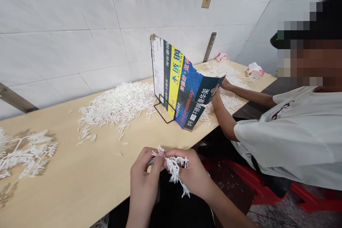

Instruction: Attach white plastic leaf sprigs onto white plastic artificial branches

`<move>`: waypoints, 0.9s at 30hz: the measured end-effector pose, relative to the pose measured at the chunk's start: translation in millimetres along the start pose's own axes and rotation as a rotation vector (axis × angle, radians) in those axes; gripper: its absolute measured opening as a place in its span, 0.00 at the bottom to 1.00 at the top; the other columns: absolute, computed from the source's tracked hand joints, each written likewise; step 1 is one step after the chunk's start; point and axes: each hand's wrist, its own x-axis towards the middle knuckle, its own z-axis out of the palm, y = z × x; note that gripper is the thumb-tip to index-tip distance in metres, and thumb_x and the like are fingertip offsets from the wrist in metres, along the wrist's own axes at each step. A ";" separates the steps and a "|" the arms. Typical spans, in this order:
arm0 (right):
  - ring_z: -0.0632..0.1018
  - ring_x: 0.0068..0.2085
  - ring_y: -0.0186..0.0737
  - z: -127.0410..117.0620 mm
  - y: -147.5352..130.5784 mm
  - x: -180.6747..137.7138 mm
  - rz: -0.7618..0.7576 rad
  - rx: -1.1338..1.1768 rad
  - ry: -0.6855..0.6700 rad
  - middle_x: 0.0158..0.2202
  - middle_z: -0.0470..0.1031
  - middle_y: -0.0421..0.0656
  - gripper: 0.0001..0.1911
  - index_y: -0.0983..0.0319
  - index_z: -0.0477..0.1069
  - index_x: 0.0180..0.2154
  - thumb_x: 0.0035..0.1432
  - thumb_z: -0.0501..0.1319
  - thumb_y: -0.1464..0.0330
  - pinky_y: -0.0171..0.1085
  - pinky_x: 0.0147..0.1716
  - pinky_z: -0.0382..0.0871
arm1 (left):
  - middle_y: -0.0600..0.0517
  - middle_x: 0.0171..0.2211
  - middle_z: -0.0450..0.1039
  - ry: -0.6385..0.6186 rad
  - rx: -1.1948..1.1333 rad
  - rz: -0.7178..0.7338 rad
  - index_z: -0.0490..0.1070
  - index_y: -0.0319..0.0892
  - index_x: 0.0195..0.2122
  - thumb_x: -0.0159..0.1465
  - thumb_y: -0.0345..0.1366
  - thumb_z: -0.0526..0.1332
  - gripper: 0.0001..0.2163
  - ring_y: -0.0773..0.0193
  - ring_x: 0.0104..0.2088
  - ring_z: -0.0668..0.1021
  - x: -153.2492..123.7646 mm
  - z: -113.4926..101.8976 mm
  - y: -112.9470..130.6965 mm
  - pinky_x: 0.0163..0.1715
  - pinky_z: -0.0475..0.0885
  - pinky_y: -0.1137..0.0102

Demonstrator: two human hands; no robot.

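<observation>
Both my hands are closed on a white plastic sprue of small thin pieces (175, 166) at the near edge of the wooden table (80, 181). My left hand (144, 176) pinches its left end between thumb and fingers. My right hand (191, 174) grips the right part, and a strand of pieces hangs down below it. A big heap of loose white pieces (120, 105) lies on the table beyond my hands.
Whole white sprues (25, 155) lie at the table's left end. A coloured printed card on a wire stand (181, 85) divides the table. Right of it a person in a white shirt (291, 135) works with another pile (227, 73). White tiled wall behind.
</observation>
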 end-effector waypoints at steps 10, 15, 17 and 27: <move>0.70 0.32 0.34 -18.5 -6.6 7.4 -0.150 -0.442 -0.067 0.29 0.70 0.37 0.06 0.61 0.70 0.30 0.56 0.61 0.77 0.34 0.34 0.58 | 0.49 0.36 0.80 -0.314 0.196 0.024 0.80 0.42 0.45 0.72 0.45 0.58 0.15 0.60 0.35 0.80 9.0 -11.7 -14.1 0.34 0.72 0.71; 0.67 0.31 0.35 -31.9 -5.5 10.2 -0.105 -0.257 -0.172 0.27 0.67 0.37 0.10 0.62 0.67 0.27 0.63 0.59 0.71 0.34 0.33 0.58 | 0.53 0.23 0.71 -0.486 0.298 0.070 0.73 0.42 0.29 0.75 0.41 0.52 0.18 0.65 0.24 0.72 5.6 -10.2 -5.0 0.29 0.65 0.72; 0.64 0.29 0.34 -32.4 -2.0 10.1 0.011 -0.058 -0.216 0.25 0.63 0.36 0.14 0.61 0.64 0.26 0.65 0.59 0.67 0.34 0.31 0.57 | 0.53 0.24 0.71 -0.532 0.281 0.087 0.70 0.42 0.27 0.75 0.42 0.52 0.19 0.66 0.24 0.70 2.9 -10.6 -2.9 0.29 0.64 0.72; 0.70 0.29 0.34 -20.3 3.3 -0.4 0.068 -0.039 -0.224 0.28 0.72 0.37 0.04 0.62 0.73 0.33 0.61 0.63 0.69 0.33 0.31 0.63 | 0.52 0.27 0.75 -0.251 0.298 0.301 0.79 0.44 0.39 0.75 0.40 0.57 0.13 0.65 0.24 0.73 -5.6 -23.3 -24.1 0.27 0.66 0.73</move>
